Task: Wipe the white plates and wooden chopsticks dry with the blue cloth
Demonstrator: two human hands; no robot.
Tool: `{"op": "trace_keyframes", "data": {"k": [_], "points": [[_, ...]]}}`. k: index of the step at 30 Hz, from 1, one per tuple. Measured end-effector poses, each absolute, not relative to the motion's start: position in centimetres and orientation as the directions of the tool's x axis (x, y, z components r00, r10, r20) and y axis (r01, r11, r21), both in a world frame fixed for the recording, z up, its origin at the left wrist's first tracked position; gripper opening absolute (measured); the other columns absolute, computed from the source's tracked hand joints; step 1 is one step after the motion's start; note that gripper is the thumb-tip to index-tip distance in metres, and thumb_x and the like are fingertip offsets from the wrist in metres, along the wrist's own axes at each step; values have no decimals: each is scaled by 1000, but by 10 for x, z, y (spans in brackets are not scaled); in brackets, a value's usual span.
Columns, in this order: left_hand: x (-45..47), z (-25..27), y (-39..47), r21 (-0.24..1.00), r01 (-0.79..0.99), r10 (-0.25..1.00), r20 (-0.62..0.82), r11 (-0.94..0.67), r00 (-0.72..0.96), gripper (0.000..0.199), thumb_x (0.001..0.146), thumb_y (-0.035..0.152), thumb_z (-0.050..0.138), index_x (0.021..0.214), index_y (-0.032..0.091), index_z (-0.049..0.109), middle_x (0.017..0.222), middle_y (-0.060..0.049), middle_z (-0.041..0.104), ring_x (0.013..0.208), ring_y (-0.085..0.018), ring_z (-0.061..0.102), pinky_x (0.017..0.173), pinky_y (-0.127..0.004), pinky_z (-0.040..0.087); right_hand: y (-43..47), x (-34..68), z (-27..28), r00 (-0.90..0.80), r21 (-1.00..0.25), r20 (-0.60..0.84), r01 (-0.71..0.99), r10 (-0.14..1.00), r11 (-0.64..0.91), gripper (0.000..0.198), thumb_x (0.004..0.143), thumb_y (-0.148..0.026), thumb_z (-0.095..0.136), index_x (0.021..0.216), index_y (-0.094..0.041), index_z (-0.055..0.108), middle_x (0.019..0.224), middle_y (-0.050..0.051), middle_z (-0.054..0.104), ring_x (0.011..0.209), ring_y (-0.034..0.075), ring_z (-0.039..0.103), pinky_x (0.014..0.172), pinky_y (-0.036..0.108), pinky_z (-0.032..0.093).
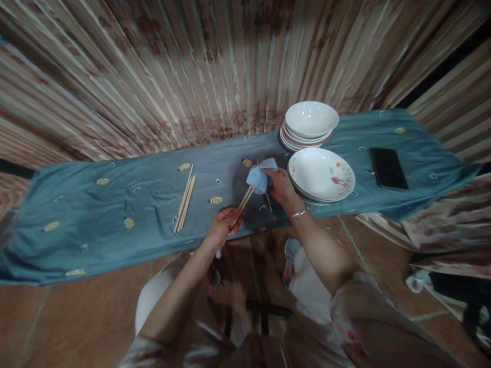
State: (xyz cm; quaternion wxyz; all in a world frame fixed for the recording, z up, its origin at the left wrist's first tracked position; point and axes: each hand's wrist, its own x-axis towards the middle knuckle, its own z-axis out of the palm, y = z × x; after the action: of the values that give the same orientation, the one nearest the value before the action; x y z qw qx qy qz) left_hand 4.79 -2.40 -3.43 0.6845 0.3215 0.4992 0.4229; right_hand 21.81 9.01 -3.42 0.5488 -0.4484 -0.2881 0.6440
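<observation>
My left hand is closed around the lower ends of a pair of wooden chopsticks, which slant up to the right. Their upper ends are hidden in a light blue cloth. Fingers of my right hand are closed on this cloth, pressing it round the chopsticks. Beneath the right hand, part of another chopstick shows on the tablecloth. To the left, several loose chopsticks lie side by side on the fabric.
Just right of my right hand sits a stack of flower-patterned plates. Behind it stands a stack of white bowls. A black phone or tablet lies farther right. The narrow table has a blue-green cloth, and a pleated curtain hangs behind.
</observation>
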Motion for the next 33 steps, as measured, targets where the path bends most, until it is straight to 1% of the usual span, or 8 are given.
{"op": "trace_keyframes", "data": {"k": [3,7,10,17,22,25,29,33], "points": [[48,-34,-24,874,-249,908,-399,418,126,45,59,49,82,74,10,65,52,2,57,33,-1,32,37,-21,10,89,218,-31,39,-840,-286,-491,958,-231,11,63,-21,74,67,-19,64,59,-2,68,74,18,69,68,27,53],[48,-35,-23,877,-247,911,-390,412,132,46,60,51,81,74,10,66,51,3,56,33,-1,32,36,-20,10,87,217,-28,23,-827,-298,-505,954,-245,11,62,-20,74,66,-20,64,57,-2,67,71,18,69,67,28,54],[48,-36,-23,875,-252,910,-390,413,137,44,63,51,80,73,9,67,51,3,55,33,-1,31,37,-20,10,86,215,-29,11,-826,-288,-509,958,-242,14,59,-22,77,62,-21,63,54,-3,65,71,18,69,65,28,54],[49,-37,-22,873,-254,909,-397,417,129,38,69,47,75,72,11,66,47,4,51,33,-2,30,38,-21,10,81,208,-31,-31,-831,-274,-495,961,-253,26,51,-32,82,56,-21,58,53,-2,65,79,22,71,68,29,55],[51,-34,-19,874,-273,916,-381,402,128,40,65,50,77,71,12,65,45,5,49,33,-2,29,38,-21,10,70,199,-31,-106,-823,-289,-481,952,-303,28,45,-32,84,55,-20,61,56,-2,68,73,20,70,63,28,53],[51,-33,-17,875,-282,919,-376,394,119,39,66,49,76,70,12,64,45,4,50,33,-2,28,38,-22,10,64,194,-34,-153,-821,-298,-462,942,-335,25,46,-31,83,58,-19,65,59,-1,70,67,18,67,60,26,51],[51,-32,-15,876,-298,925,-365,380,105,37,69,48,75,68,12,63,46,4,50,33,-2,28,39,-22,10,58,186,-41,-173,-822,-327,-432,929,-370,25,45,-31,83,59,-18,68,57,-3,68,56,12,59,56,24,46],[51,-34,-14,881,-306,932,-356,360,69,34,69,42,74,61,14,56,49,3,52,34,-1,28,38,-21,10,52,179,-45,-202,-830,-324,-409,924,-380,24,47,-32,84,57,-19,67,55,-4,66,54,11,57,58,24,46]]}}
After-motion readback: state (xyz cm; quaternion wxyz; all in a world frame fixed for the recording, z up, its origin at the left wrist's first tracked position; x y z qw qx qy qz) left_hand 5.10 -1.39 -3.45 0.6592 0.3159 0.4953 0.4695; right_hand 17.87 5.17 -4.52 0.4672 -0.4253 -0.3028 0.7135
